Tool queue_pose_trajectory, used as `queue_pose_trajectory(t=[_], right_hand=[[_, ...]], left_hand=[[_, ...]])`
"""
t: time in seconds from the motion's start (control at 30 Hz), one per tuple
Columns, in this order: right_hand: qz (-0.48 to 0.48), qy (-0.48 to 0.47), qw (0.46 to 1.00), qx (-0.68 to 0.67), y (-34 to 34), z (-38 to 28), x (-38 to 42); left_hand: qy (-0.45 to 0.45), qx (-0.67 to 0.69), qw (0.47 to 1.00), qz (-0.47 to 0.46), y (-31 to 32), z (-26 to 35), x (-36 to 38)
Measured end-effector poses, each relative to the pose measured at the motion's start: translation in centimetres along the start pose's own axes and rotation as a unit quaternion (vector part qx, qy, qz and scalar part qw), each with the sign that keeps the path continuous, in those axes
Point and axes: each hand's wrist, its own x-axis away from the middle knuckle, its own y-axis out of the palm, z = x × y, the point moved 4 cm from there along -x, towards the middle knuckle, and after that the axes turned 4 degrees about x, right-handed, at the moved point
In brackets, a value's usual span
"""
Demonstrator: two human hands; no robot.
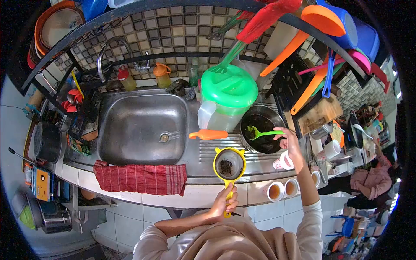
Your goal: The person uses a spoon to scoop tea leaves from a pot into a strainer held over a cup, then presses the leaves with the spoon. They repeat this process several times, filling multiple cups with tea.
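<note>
My left hand [225, 199] is wrapped round the handle of a yellow strainer [243, 167], held level over the counter's front edge. Dark wet residue, perhaps tea leaves, lies in its mesh. With bent fingers my right hand [286, 142] grips the end of a green ladle [269, 133]. The ladle's bowl dips into a metal pot [274, 148] of dark liquid on the drainboard. Just below my right wrist sits a patterned paper cup [284, 161]. Closer to me stand several paper cups holding amber-brown liquid, among them one cup [275, 191] at the edge.
Behind the pot stands a clear pitcher with a green lid [229, 84], an orange-handled tool [208, 134] before it. Left is a steel sink [143, 125] with a red cloth [139, 178] over its front. Utensils hang from a black rack [173, 9] overhead. Another person [370, 177] works at far right.
</note>
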Motion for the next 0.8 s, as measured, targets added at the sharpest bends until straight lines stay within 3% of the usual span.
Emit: queue_pose_trajectory(t=[0.23,0.8], right_hand=[[-0.024,0.000,1.000,-0.001,-0.8,0.6,-0.8],[0.019,-0.012,0.999,0.029,-0.4,1.2,-0.9]], left_hand=[[0.002,0.001,1.000,-0.004,0.0,0.0,0.0],[-0.003,0.004,1.000,-0.006,-0.1,-0.1,-0.1]])
